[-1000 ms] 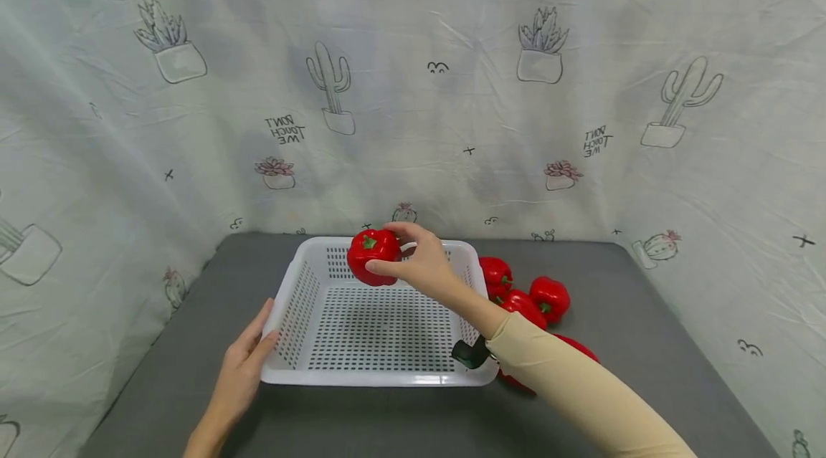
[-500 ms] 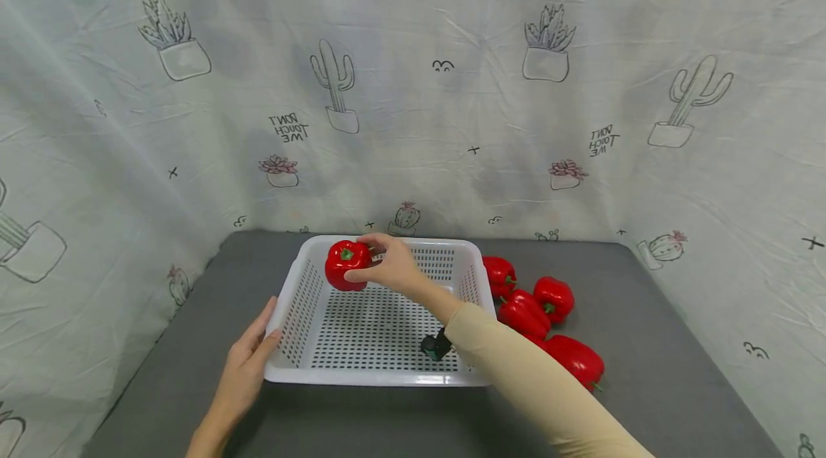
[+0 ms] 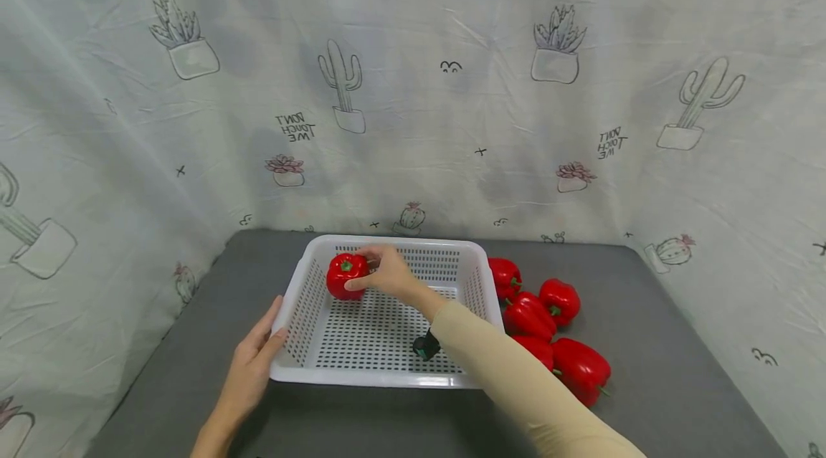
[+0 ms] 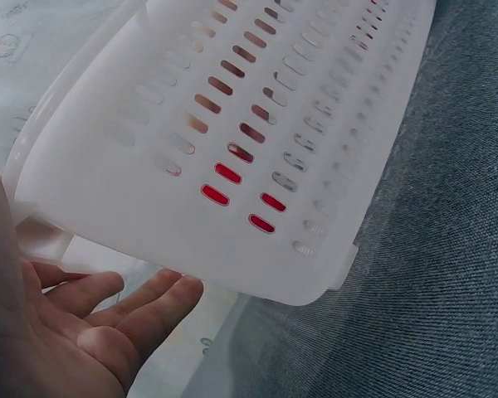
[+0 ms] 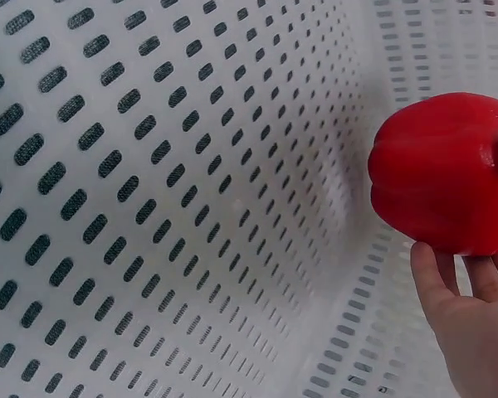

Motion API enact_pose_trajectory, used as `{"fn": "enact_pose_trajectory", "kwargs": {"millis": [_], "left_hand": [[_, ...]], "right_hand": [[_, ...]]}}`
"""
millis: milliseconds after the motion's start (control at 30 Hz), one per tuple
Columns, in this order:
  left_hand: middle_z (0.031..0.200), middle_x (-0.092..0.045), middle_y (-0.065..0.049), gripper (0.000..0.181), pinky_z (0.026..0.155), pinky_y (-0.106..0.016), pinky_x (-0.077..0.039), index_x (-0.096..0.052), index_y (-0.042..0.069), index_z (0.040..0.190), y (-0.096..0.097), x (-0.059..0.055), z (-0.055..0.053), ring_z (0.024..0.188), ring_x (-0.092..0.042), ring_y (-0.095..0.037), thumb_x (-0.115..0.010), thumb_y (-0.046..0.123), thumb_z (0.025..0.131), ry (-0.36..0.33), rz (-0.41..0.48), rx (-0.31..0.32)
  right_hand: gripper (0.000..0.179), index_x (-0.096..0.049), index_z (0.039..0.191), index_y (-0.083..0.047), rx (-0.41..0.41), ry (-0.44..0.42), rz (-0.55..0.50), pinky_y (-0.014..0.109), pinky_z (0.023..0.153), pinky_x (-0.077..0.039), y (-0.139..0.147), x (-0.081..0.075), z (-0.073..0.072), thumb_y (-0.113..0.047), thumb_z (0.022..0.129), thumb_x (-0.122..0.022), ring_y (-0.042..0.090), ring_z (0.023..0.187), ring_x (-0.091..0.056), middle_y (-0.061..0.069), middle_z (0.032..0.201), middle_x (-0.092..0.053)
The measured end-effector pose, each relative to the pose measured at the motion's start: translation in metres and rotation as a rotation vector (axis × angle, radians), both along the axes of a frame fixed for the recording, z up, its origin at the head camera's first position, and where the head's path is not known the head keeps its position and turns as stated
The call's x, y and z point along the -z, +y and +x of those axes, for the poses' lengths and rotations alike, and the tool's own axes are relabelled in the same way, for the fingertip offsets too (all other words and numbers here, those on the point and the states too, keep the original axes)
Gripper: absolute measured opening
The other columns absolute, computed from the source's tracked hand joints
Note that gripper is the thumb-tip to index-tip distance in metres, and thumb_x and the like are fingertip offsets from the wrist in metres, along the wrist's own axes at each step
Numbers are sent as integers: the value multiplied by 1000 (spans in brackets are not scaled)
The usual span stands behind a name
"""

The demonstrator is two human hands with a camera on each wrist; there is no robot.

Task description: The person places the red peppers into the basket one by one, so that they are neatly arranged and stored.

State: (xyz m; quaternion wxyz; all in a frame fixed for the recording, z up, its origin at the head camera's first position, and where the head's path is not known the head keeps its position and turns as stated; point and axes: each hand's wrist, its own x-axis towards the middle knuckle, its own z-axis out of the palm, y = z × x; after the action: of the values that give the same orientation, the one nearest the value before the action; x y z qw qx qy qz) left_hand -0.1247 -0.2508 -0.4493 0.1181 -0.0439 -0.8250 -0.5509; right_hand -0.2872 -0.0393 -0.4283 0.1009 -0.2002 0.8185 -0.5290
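Note:
My right hand [image 3: 390, 275] grips a glossy red bell pepper [image 3: 345, 277] low inside the white perforated basket [image 3: 381, 380], near its left end. The pepper's green stem faces up in the head view. In the right wrist view, fingers [image 5: 432, 282] support the bell pepper [image 5: 444, 174] from below, close to the basket's wall. My left hand [image 3: 253, 350] rests against the basket's left rim, thumb and forefinger spread apart. The left wrist view shows its fingers [image 4: 162, 311] fairly straight at the edge of the basket [image 4: 133, 199], with red showing through the slots.
Several more red bell peppers [image 3: 581, 370] lie in a cluster on the grey cloth [image 3: 652, 343], right beside the basket. A light patterned curtain [image 3: 413, 99] stands behind and at both sides. A small black device [image 3: 426, 347] hangs under the right wrist, over the basket.
My right hand has carried the bell pepper leftward and lowered it into the basket. The left hand keeps its place at the rim. The head view has shifted slightly.

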Motion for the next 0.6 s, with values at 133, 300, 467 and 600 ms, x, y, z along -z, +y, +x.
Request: {"fn": "enact_pose_trajectory", "kwargs": {"millis": [133, 300, 467, 600], "left_hand": [[140, -31, -8, 49, 67, -26, -46, -24, 30, 141, -1, -1, 1, 108, -47, -27, -42, 20, 96, 3, -11, -8], [141, -30, -9, 50, 67, -25, -46, -23, 29, 141, -1, -1, 1, 109, -46, -27, -42, 20, 96, 6, -14, 1], [141, -28, -9, 50, 67, -25, -46, -23, 28, 141, 0, 0, 0, 110, -45, -27, -43, 20, 96, 1, -9, 4], [142, -28, -8, 50, 69, -24, -46, -22, 29, 141, 1, 1, -1, 111, -44, -27, -42, 22, 96, -8, -13, 6]], "right_hand": [[57, -57, 117, -19, -6, -13, 39, 26, 72, -44, -5, 4, 0, -27, 65, -81, 10, 93, -50, -10, 103, -55], [57, -57, 119, -18, 7, -29, 29, 25, 74, -44, -10, 5, 2, -24, 67, -80, 13, 95, -52, -8, 105, -57], [61, -55, 123, -16, 34, -26, 16, 24, 74, -44, -13, 6, 4, -24, 68, -79, 12, 94, -53, -6, 107, -58], [62, -53, 125, -18, 35, -10, 25, 25, 75, -43, -12, 5, 6, -22, 69, -78, 12, 95, -52, -5, 108, -57]]}}
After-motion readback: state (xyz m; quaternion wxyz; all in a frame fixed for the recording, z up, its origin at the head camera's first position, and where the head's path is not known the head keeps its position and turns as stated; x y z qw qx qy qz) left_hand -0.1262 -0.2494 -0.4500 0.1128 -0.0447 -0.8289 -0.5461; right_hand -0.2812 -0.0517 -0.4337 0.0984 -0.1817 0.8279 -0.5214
